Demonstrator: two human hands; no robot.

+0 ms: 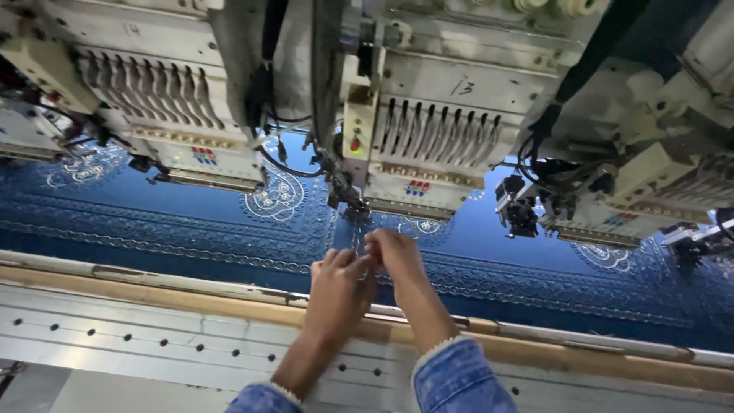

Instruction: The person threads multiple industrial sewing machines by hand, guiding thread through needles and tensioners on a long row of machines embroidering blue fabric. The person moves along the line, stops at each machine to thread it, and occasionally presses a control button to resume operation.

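Observation:
My left hand [336, 294] and my right hand [397, 260] reach out together over the blue embroidered fabric [191, 222], fingertips pinched close against each other just below the needle area of the middle embroidery head [436, 145]. Whatever they pinch is too thin to see; it may be a thread. Both wrists come out of blue denim sleeves [459, 378]. The fabric carries white ornamental stitching and lies stretched flat under the machine heads.
A left embroidery head [168, 107] and a right embroidery head [627, 183] flank the middle one. A wooden frame rail [191, 287] and a perforated metal table edge [153, 336] run across below the fabric. Black cables hang between the heads.

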